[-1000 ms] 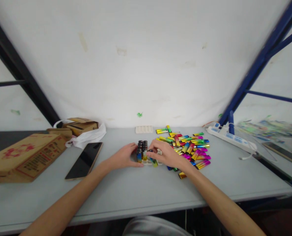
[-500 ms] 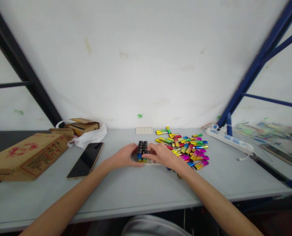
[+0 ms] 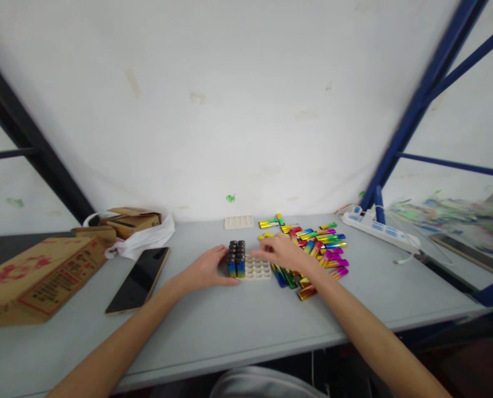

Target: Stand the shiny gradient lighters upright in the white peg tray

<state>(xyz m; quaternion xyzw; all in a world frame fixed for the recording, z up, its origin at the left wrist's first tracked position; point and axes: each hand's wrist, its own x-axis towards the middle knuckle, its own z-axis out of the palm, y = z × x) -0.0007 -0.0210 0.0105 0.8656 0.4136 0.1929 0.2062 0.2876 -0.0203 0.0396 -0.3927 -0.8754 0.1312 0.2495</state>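
Two columns of upright shiny lighters with black tops stand in the left part of a white tray with round holes. My left hand curves round the left side of these lighters and the tray, fingers apart, thumb at the near edge. My right hand is above the right edge of the tray, beside the pile of multicoloured metallic lighters. Its fingers are bent together, and whether something is between the fingertips is too small to tell.
A second white tray lies by the wall. To the left are a phone, a white bag and cardboard boxes. A power strip lies at the right, near a blue frame.
My right hand has moved from the standing lighters to the right, toward the pile, uncovering the tray's holes. My left hand stays beside the lighters. The whole view has shifted slightly.
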